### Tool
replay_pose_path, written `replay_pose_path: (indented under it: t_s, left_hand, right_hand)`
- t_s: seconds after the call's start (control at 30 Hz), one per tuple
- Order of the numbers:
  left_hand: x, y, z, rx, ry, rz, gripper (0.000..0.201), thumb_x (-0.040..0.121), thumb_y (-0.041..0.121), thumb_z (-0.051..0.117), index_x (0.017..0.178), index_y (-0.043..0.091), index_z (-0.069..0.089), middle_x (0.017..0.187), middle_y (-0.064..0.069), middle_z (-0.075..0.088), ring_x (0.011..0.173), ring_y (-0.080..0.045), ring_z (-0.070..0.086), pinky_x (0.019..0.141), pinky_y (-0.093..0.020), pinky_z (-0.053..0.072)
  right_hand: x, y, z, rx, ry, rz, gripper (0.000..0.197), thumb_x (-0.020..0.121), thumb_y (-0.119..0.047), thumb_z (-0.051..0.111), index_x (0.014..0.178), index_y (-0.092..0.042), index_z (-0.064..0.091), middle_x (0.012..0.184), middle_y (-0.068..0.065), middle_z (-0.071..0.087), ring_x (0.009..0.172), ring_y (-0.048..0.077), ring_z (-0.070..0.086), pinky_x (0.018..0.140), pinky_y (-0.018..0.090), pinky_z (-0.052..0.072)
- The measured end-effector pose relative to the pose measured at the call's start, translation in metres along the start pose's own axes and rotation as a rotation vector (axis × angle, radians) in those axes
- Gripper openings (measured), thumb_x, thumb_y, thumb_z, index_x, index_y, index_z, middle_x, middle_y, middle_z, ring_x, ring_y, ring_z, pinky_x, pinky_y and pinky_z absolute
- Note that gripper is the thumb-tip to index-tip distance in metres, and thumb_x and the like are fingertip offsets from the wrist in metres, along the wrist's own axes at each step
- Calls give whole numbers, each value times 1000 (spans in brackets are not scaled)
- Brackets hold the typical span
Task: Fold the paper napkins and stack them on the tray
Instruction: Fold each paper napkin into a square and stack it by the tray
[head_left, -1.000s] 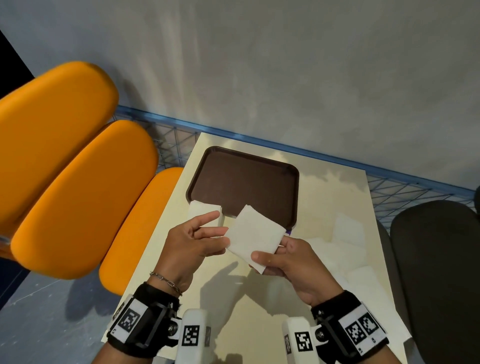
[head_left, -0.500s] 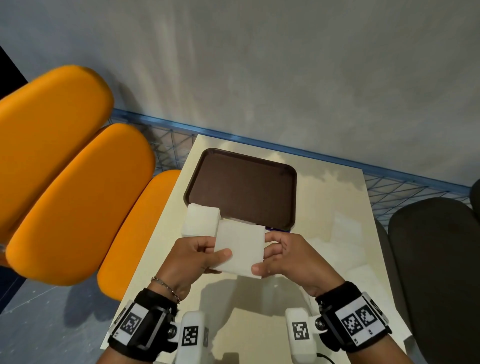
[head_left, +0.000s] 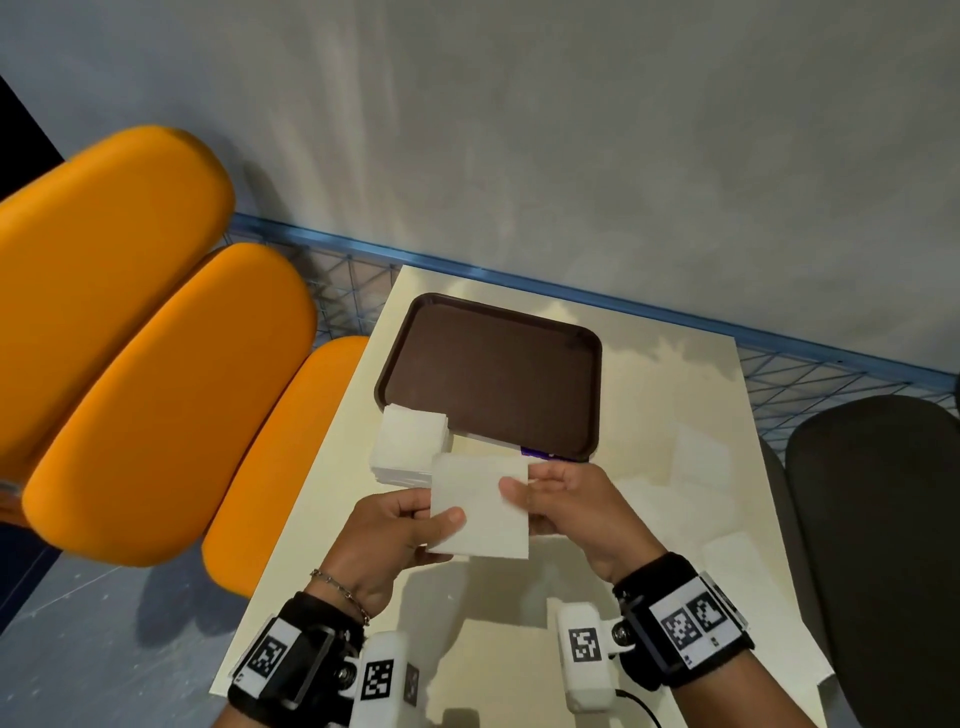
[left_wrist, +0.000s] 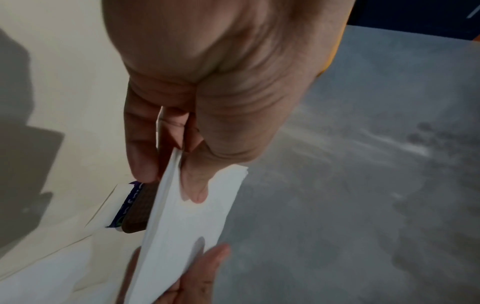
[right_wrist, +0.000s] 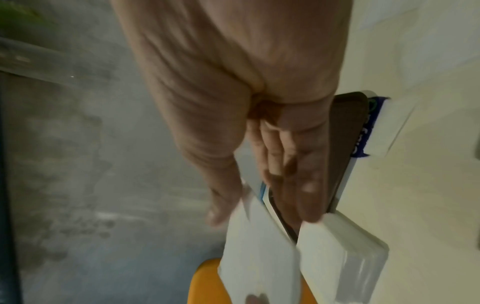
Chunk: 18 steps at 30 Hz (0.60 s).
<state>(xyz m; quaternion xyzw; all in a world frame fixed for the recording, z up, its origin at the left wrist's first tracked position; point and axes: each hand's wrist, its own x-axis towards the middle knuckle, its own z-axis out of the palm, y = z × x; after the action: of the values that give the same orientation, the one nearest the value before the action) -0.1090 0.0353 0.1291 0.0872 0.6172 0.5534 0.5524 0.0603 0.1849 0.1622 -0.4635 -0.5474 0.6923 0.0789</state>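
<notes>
Both hands hold one folded white napkin (head_left: 480, 506) above the table, in front of the brown tray (head_left: 493, 371). My left hand (head_left: 395, 530) pinches its left edge, thumb on top. My right hand (head_left: 561, 499) pinches its right edge, thumb on top too. The left wrist view shows that napkin (left_wrist: 187, 222) edge-on, clamped between thumb and fingers. In the right wrist view the napkin (right_wrist: 259, 257) hangs below the fingers (right_wrist: 309, 195). A stack of folded napkins (head_left: 410, 449) lies at the tray's near left corner, partly overlapping its rim. The tray's inside is bare.
Several flat unfolded napkins (head_left: 698, 457) lie on the cream table (head_left: 498, 649) to the right. Orange chair cushions (head_left: 156, 389) stand at the left, a dark chair (head_left: 883, 519) at the right. A blue wire rack (head_left: 810, 374) and grey wall close the far side.
The napkin has turned from a tilted diamond to square with the table and come nearer to me. Both hands have closed in on its side edges.
</notes>
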Motion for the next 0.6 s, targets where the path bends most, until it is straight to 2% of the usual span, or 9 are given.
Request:
replay_pose_path:
  t_s: [0.1, 0.17, 0.2, 0.27, 0.33, 0.4, 0.47, 0.57, 0.6]
  left_hand:
    - [5, -7, -3, -61, 40, 11, 20, 88, 4, 79, 108, 2, 78, 105, -12, 80, 96, -30, 78, 76, -35, 63]
    - [7, -12, -2, -109, 64, 11, 19, 88, 3, 78, 107, 2, 78, 104, -14, 80, 93, -30, 79, 72, -33, 64]
    - [7, -14, -1, -144, 78, 11, 18, 88, 4, 78, 106, 2, 78, 104, -15, 80, 90, -29, 79, 70, -33, 64]
    - [9, -19, 0, -226, 118, 9, 18, 89, 5, 78, 107, 1, 78, 104, -17, 80, 83, -26, 78, 66, -31, 63]
    - [13, -26, -4, -284, 149, -5, 22, 90, 9, 78, 110, 2, 77, 106, -15, 80, 87, -27, 78, 68, -32, 63]
    - [20, -33, -9, -297, 170, -32, 25, 89, 13, 80, 112, 2, 76, 109, -14, 79, 95, -30, 76, 74, -36, 62]
    - [27, -37, -15, -261, 188, -61, 25, 89, 18, 81, 108, 3, 77, 107, -15, 80, 93, -29, 74, 79, -39, 61]
    - [41, -37, -30, -94, 277, -22, 25, 90, 31, 81, 102, 9, 79, 100, -8, 81, 92, -29, 74, 84, -42, 63]
    - [47, -37, -37, -34, 318, 13, 20, 91, 31, 80, 100, 13, 80, 98, -4, 81, 93, -28, 73, 81, -40, 63]
  right_hand:
    - [0, 6, 4, -92, -38, 24, 14, 86, -11, 87, 87, -2, 77, 73, 3, 77, 66, 18, 74, 77, 42, 66]
    - [6, 11, 7, -106, 16, 30, 15, 86, -9, 87, 80, -4, 75, 65, 0, 72, 59, 13, 68, 79, 45, 67]
    - [10, 13, 8, -104, 24, 33, 13, 87, -10, 87, 84, -4, 76, 70, 0, 75, 62, 12, 71, 81, 46, 67]
    - [15, 16, 12, -101, -16, 52, 16, 88, -13, 86, 98, -3, 78, 86, 6, 81, 79, 19, 79, 83, 43, 67]
    - [21, 20, 16, -100, -58, 73, 18, 88, -9, 85, 103, -2, 77, 91, 13, 81, 87, 26, 80, 80, 37, 66]
    - [30, 20, 19, -118, -34, 75, 13, 88, -5, 84, 98, -3, 75, 87, 15, 81, 84, 28, 80, 77, 37, 66]
    - [46, 19, 22, -203, -30, 83, 13, 88, -2, 84, 94, -5, 73, 84, 16, 80, 80, 28, 79, 79, 40, 66]
    - [77, 10, 26, -419, -116, 122, 18, 85, -1, 86, 93, -7, 71, 82, 19, 79, 74, 25, 77, 79, 39, 66]
    - [87, 6, 27, -476, -150, 140, 18, 85, -2, 87, 92, -8, 71, 84, 20, 79, 72, 23, 76, 78, 37, 65]
